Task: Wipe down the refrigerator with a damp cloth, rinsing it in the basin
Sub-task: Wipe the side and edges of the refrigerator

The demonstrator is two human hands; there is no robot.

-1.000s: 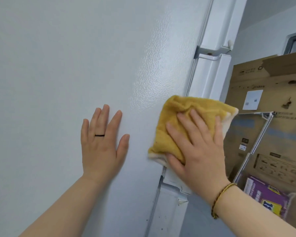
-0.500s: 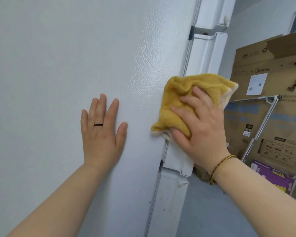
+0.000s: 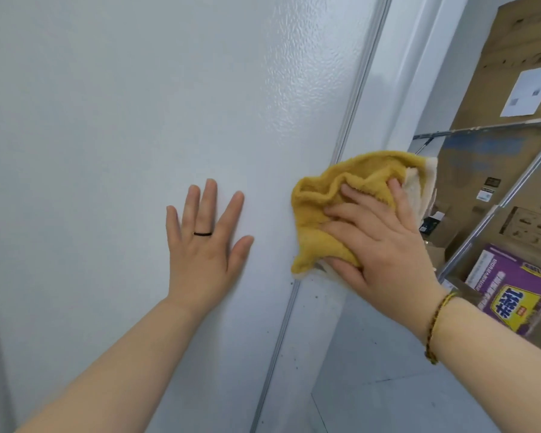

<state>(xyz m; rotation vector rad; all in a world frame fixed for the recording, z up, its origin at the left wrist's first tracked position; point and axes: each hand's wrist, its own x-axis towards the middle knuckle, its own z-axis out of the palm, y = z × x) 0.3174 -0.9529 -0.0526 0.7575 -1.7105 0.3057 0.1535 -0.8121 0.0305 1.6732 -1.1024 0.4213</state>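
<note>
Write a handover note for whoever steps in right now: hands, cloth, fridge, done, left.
Left hand: flat on the refrigerator's side panel, holding nothing.
Right hand: presses the bunched yellow cloth over the seam at the panel's right edge.
Basin: not in view.
Done: the wiped area cannot be told.
Left: dark specks show below the cloth; probably wipe down over them, then rinse.

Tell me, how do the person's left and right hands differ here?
The left hand lies bare and flat on the refrigerator side, fingers spread; the right hand presses a bunched yellow cloth near the door seam. The left hand wears a thin black ring; the right hand shows no ring, only a braided bracelet at the wrist. Both rest against the same white refrigerator.
</note>
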